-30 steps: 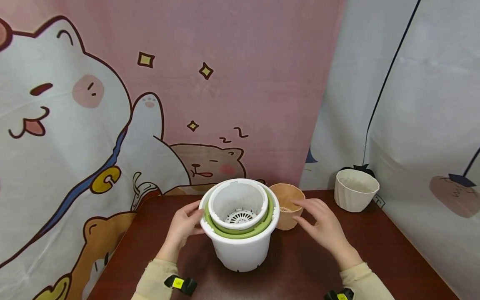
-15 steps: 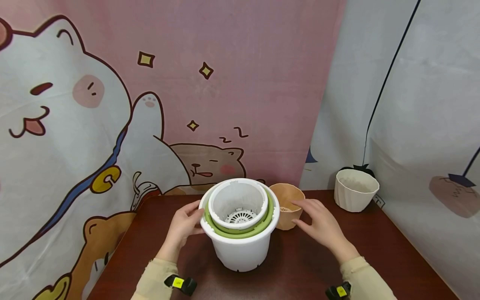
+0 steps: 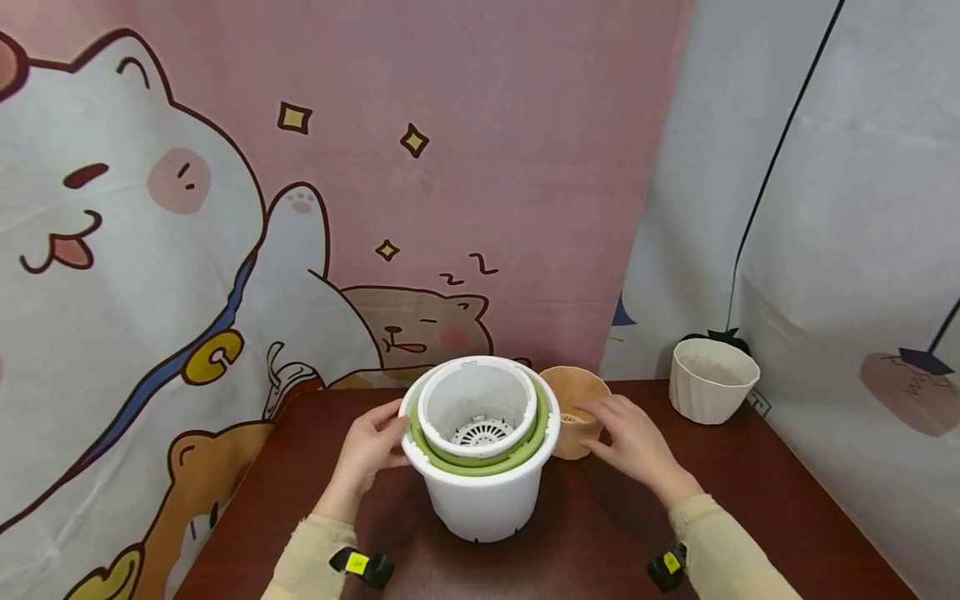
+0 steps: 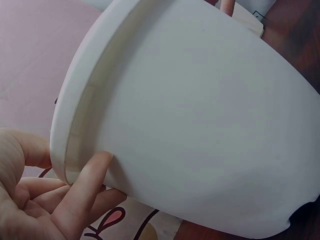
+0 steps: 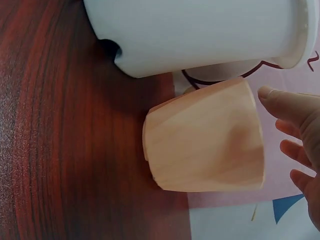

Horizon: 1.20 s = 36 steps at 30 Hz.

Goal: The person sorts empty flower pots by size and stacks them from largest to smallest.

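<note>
A large white flower pot [image 3: 483, 504] stands upright, a green pot [image 3: 480, 469] and a smaller white pot [image 3: 477, 400] with a slotted bottom nested inside it. My left hand [image 3: 367, 450] grips its rim at the left; the left wrist view shows the thumb [image 4: 87, 185] under the rim against the wall and fingers around the edge. Behind it to the right is an orange flower pot [image 3: 573, 387]. Over that pot's near right rim, my right hand [image 3: 633, 442] has thumb and fingers spread; in the right wrist view they are just off the orange pot's rim.
A cream ribbed pot [image 3: 708, 392] stands at the back right corner of the dark red-brown table [image 3: 600, 533]. A cartoon-printed cloth [image 3: 525, 208] hangs behind the table, and a whitish cloth [image 3: 862, 317] is along the right side.
My right hand has shifted slightly left, farther over the orange pot's rim. My left hand keeps its grip on the large white pot, and the pots have not moved.
</note>
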Available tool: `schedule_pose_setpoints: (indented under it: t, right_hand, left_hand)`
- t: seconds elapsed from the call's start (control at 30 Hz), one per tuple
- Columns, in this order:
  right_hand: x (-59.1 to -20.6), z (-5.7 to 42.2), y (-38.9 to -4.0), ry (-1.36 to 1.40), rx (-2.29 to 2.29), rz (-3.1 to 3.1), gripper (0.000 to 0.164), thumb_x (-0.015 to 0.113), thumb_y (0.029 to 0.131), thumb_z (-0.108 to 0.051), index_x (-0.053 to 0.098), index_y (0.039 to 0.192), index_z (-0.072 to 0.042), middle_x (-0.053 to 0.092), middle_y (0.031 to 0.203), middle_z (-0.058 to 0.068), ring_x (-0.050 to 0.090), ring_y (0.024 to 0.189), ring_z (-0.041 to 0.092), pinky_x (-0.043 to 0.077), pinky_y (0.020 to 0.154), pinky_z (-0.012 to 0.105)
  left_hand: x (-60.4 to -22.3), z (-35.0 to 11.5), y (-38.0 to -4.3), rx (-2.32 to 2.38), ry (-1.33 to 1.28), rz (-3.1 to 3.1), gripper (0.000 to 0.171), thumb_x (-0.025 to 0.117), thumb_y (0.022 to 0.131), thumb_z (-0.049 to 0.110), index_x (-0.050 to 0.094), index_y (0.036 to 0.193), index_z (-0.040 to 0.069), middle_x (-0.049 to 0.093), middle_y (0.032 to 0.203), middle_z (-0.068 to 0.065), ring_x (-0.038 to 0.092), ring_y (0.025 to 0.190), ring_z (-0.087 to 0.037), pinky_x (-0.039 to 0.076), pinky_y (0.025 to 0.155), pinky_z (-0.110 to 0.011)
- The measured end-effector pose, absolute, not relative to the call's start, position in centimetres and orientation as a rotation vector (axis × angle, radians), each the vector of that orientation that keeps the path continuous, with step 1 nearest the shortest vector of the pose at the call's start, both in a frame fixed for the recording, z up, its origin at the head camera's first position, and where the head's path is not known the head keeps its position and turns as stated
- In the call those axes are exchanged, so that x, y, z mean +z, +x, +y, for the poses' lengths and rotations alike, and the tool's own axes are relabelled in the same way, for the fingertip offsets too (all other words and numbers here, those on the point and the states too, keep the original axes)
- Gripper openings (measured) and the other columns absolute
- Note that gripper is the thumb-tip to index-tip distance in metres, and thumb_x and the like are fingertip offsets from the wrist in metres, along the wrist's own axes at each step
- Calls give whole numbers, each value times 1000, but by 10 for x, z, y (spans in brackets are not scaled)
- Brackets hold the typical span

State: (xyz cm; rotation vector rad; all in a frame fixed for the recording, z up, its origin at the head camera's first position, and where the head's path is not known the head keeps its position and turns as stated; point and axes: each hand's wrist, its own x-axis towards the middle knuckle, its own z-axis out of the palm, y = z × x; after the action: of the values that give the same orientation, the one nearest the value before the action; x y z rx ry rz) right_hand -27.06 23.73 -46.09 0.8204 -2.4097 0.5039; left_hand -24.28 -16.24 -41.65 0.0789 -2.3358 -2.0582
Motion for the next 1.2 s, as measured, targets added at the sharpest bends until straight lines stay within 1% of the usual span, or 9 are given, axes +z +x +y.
schedule_pose_setpoints:
  t: [0.23,0.4,0.67,0.97,1.03,1.2]
  right_hand:
    - [-472,234,-279,842,440,-2380,57,91,68,-19,69,119,-8,68,114,9,60,107,32,47,97,55]
    - [-479,231,-284,865,392,-2363,53,92,67,-18,70,115,-10,69,110,7,60,106,30,46,99,53]
    - [-486,227,-288,881,379,-2349,46,88,69,-9,71,112,-15,69,101,0,59,98,24,49,92,46]
    - [-491,225,-288,836,363,-2348,43,80,71,3,73,109,-15,69,91,-1,58,86,21,50,86,42]
    - [-493,224,-289,829,372,-2339,42,79,72,5,73,108,-15,69,91,-1,59,85,22,51,87,43]
    - [-497,225,-291,816,397,-2320,44,82,71,7,73,108,-15,71,94,2,63,89,24,49,96,53]
  left_hand:
    - [-417,-162,-244,-2066,86,-2333,42,60,97,7,55,138,0,65,115,-22,69,79,-24,62,62,-42]
    - [-417,-162,-243,-2062,77,-2331,41,60,97,7,56,137,0,65,114,-22,69,78,-24,62,62,-43]
    - [-416,-162,-243,-2059,76,-2332,41,60,97,7,56,137,0,65,115,-23,69,78,-24,62,62,-43]
    - [-417,-162,-243,-2054,69,-2331,40,60,97,7,57,136,-1,66,112,-21,69,77,-24,62,62,-43]
    - [-417,-162,-243,-2056,67,-2329,40,60,97,7,57,136,-1,66,112,-21,69,77,-24,62,62,-43]
    - [-417,-163,-242,-2059,62,-2324,39,60,97,7,57,135,-1,66,112,-21,69,78,-25,62,62,-43]
